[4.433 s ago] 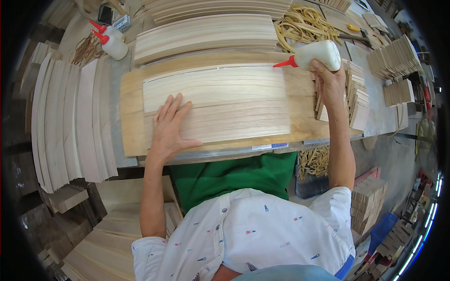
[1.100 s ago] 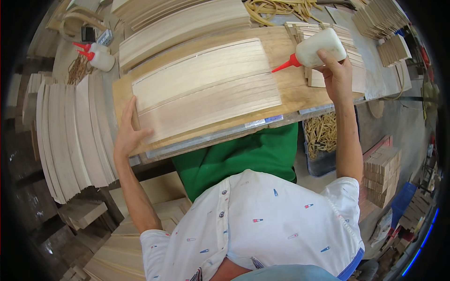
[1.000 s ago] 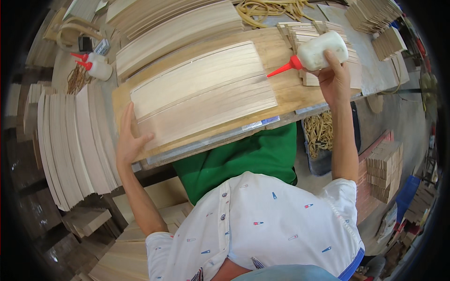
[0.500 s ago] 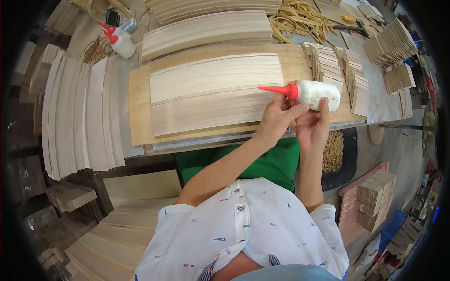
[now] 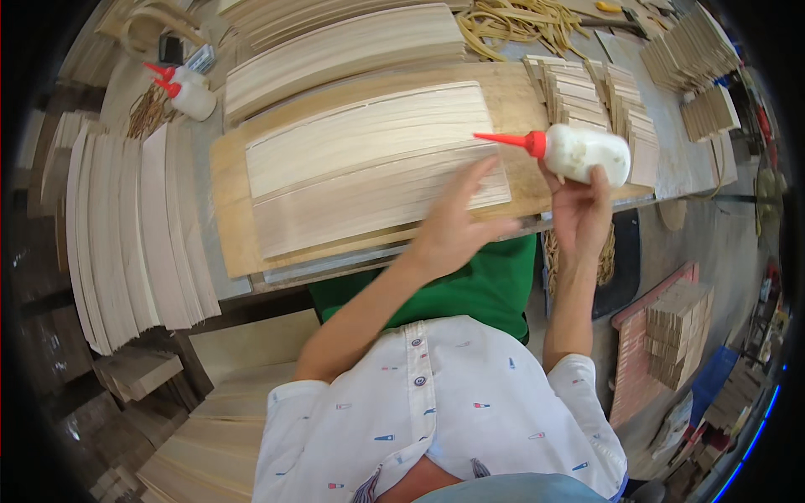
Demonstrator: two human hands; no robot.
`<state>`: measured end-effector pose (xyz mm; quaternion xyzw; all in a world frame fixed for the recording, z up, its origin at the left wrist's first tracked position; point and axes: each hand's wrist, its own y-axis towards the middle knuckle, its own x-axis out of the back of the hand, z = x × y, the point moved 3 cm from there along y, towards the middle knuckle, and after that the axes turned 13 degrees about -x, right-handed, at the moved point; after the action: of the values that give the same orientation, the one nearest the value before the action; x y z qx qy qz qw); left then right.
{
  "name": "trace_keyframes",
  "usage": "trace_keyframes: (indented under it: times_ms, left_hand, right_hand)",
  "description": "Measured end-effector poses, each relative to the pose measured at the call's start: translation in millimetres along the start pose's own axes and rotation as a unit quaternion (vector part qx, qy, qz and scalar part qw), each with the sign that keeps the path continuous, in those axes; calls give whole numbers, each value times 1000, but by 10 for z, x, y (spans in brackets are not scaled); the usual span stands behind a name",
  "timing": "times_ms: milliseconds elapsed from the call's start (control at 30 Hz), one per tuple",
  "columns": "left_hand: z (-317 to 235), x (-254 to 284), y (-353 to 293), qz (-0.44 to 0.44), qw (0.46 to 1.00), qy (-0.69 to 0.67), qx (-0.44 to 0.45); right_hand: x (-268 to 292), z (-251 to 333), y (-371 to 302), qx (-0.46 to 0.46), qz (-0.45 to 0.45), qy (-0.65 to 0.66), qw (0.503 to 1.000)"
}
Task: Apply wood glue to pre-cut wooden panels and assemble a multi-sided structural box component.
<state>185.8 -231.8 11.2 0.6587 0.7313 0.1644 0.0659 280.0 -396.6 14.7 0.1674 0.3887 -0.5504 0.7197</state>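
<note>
A white squeeze bottle (image 5: 589, 155) with a red cap and a long red nozzle lies sideways in my right hand (image 5: 579, 205), its tip pointing left. The fingers and thumb of that hand close round the bottle from below. My left hand (image 5: 453, 226) is empty, with fingers and thumb apart, slightly blurred by motion. It hovers over the front right part of two thin wooden boards (image 5: 369, 168) lying edge to edge. Beneath these boards is a larger plywood sheet (image 5: 231, 193) on the bench.
Long thin boards (image 5: 138, 235) stand packed at the left, and more boards (image 5: 344, 59) are stacked behind. Two more red-tipped bottles (image 5: 193, 99) sit at the back left. Small wooden slats (image 5: 579, 101) lie in rows on the right, near yellow rubber bands (image 5: 520, 29).
My left hand has let go of the bottle's cap end and moved left and down over the boards. My right hand has shifted slightly right with the bottle. The whole view has turned a little.
</note>
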Motion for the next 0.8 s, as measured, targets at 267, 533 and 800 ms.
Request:
trace_keyframes:
  times_ms: [267, 533, 800]
  left_hand:
    - [-148, 1185, -158, 204, 868, 448, 60]
    - [-52, 1284, -186, 234, 858, 447, 97]
    - [-10, 1309, -192, 236, 859, 446, 91]
  right_hand:
    - [91, 346, 371, 78, -65, -76, 992]
    - [130, 403, 375, 34, -14, -135, 990]
    - [173, 361, 487, 56, -33, -162, 985]
